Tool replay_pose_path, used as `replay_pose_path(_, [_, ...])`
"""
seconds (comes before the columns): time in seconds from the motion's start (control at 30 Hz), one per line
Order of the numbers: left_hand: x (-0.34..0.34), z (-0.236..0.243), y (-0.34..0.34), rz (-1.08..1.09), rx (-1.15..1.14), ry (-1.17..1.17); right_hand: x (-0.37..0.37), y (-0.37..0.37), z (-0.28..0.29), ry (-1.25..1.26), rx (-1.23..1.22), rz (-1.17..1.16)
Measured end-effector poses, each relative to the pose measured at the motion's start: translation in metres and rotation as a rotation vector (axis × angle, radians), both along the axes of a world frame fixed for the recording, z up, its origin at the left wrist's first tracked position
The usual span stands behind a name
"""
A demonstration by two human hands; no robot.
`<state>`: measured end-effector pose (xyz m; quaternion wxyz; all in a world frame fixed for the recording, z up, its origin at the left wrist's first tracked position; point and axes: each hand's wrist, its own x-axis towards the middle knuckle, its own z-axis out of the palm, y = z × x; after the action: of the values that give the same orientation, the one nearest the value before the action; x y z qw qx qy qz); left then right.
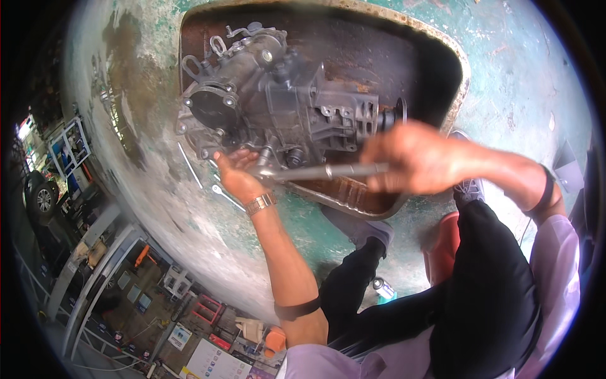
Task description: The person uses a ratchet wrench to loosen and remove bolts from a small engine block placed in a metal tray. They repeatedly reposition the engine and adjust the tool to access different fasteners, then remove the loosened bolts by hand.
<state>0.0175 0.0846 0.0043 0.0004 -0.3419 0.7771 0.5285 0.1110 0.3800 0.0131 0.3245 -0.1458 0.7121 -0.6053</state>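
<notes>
Worn green floor (158, 208); right grip (404, 158) clenches steel ratchet handle (334, 170); left grip (237, 174) cups grimy cast engine block (278, 101).

A worn, green-painted concrete floor (517, 76) is seen, stained with dark patches at far left. Metal railings (95, 265) and cluttered shelving are seen at near left, with a parked car's wheel (43, 199) in daylight

At the far left stands a blue-and-white framed sign board (71, 150), while 2 flat white printed boards, one small (179, 336) and one larger (213, 361), lie low near the bottom edge.
</notes>
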Motion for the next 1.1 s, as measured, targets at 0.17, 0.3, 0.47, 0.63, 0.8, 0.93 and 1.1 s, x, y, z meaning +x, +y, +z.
replay_pose_path(0.17, [0.004,0.001,0.015,0.153,-0.017,0.043,-0.087,0.007,0.038,0.419,-0.103,-0.496])
replay_pose_path(0.3, [0.006,0.002,0.013,0.125,-0.031,0.042,-0.091,0.002,0.028,0.325,-0.056,-0.462])
replay_pose_path(0.47, [0.003,-0.003,0.003,-0.048,-0.246,0.145,-0.008,-0.002,-0.016,0.385,-0.165,-0.468])
replay_pose_path(0.63, [0.002,0.001,0.01,-0.15,-0.36,0.16,0.076,-0.054,-0.06,0.024,-0.066,0.025])
replay_pose_path(0.8, [-0.002,0.006,0.01,-0.185,-0.354,0.103,0.067,-0.101,-0.072,0.121,-0.276,0.181])
replay_pose_path(0.93, [-0.004,0.0,0.004,-0.092,-0.221,0.124,0.027,-0.036,-0.025,-0.109,-0.015,0.251])
replay_pose_path(1.1, [0.005,0.003,0.016,0.139,-0.013,0.032,-0.059,0.006,0.02,0.284,-0.121,-0.337])
